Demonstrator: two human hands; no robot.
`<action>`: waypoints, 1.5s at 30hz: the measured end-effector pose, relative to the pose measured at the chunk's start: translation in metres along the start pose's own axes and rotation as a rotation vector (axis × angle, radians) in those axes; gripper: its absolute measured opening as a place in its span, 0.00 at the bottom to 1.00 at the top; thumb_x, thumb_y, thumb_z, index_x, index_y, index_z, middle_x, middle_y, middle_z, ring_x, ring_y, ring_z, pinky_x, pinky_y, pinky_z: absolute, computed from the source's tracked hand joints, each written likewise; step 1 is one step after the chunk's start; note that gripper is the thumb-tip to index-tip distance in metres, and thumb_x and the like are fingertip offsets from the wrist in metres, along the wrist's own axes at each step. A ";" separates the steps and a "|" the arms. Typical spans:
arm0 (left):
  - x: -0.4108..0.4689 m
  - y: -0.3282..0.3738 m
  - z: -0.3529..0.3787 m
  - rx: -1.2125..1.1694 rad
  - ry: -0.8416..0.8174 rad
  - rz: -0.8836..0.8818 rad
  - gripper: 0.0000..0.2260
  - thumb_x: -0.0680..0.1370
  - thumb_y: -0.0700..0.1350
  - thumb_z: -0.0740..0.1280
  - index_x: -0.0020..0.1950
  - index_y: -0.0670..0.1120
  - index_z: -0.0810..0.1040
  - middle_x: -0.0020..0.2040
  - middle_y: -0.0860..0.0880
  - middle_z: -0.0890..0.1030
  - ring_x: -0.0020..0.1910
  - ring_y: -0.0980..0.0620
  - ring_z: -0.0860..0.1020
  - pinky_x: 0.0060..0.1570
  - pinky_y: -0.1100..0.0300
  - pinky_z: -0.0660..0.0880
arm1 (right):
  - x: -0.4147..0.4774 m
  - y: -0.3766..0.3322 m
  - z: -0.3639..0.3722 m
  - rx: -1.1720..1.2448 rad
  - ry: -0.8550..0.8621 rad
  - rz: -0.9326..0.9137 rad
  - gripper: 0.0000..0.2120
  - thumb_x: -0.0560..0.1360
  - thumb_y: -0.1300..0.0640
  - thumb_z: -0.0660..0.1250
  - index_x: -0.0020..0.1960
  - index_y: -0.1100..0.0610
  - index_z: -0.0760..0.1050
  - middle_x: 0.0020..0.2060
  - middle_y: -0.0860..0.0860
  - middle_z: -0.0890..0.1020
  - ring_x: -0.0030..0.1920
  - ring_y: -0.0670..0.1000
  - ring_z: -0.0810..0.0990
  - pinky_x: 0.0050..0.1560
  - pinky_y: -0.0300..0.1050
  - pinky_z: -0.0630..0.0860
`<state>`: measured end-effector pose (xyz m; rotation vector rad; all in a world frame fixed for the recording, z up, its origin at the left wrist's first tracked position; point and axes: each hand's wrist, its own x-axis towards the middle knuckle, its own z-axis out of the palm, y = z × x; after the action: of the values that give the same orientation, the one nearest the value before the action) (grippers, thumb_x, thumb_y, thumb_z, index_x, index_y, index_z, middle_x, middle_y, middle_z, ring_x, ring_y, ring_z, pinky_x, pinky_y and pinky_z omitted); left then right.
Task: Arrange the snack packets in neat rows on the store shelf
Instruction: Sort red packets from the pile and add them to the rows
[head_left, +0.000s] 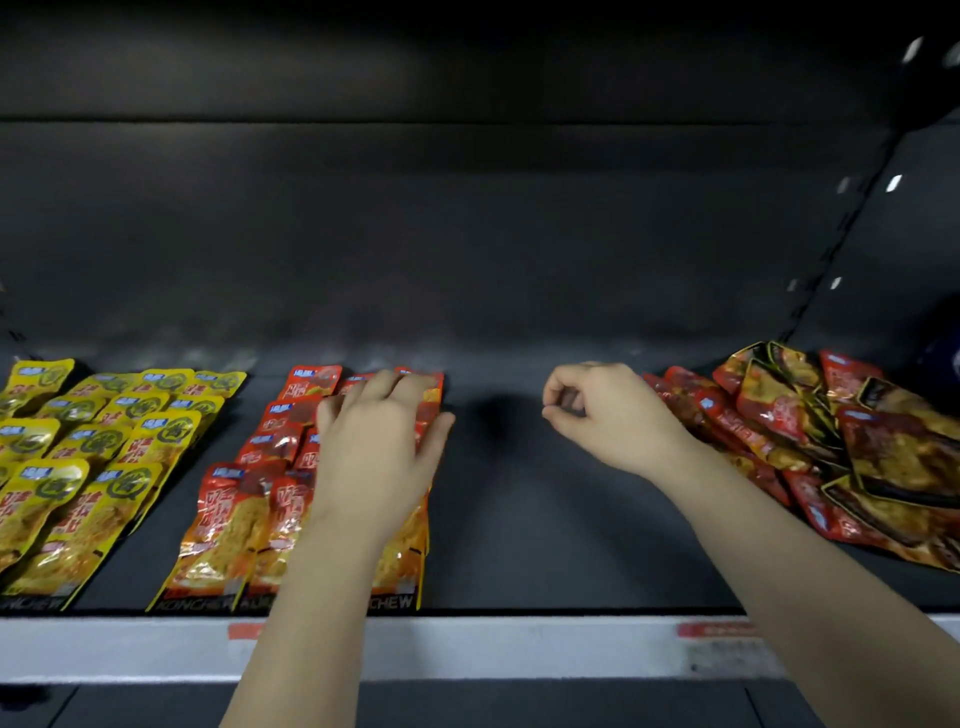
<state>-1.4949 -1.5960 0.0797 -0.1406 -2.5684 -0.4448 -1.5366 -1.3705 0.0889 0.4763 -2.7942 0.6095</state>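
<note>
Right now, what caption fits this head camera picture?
Left hand rests on rowed red packets; right hand hovers empty beside loose pile.

A pale price rail (467, 649) ran along the front edge of the shelf (545, 545). It bore one red label (247, 631) left of the middle and another red label (717, 630) toward the right, with a blurred grey tag (727, 662) just below. A dark back panel (467, 234) rose behind, meeting a slotted upright (852, 218) at the right. A blurred dark blue object (943, 353) sat at the far right edge.
</note>
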 end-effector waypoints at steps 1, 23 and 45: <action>0.006 0.011 0.003 -0.008 -0.018 0.028 0.15 0.77 0.53 0.66 0.62 0.51 0.76 0.59 0.50 0.78 0.60 0.45 0.75 0.57 0.49 0.65 | 0.000 0.010 -0.004 -0.008 0.015 0.028 0.02 0.73 0.54 0.69 0.41 0.49 0.77 0.36 0.43 0.77 0.40 0.47 0.77 0.45 0.49 0.78; 0.078 0.167 0.094 -0.024 -0.423 0.100 0.14 0.78 0.53 0.64 0.63 0.52 0.75 0.62 0.49 0.76 0.63 0.46 0.74 0.60 0.51 0.67 | -0.010 0.130 -0.043 0.096 0.127 0.092 0.06 0.72 0.60 0.70 0.48 0.53 0.82 0.42 0.47 0.81 0.42 0.45 0.79 0.49 0.39 0.75; 0.087 0.174 0.096 -1.211 0.015 0.012 0.13 0.71 0.44 0.71 0.51 0.58 0.76 0.47 0.45 0.81 0.46 0.43 0.81 0.43 0.47 0.80 | -0.012 0.129 -0.054 0.509 0.129 0.151 0.15 0.73 0.52 0.72 0.58 0.51 0.75 0.49 0.46 0.84 0.51 0.46 0.83 0.57 0.53 0.78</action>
<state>-1.5832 -1.3987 0.0967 -0.5505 -1.9212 -1.8910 -1.5635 -1.2326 0.0860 0.3008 -2.5504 1.3460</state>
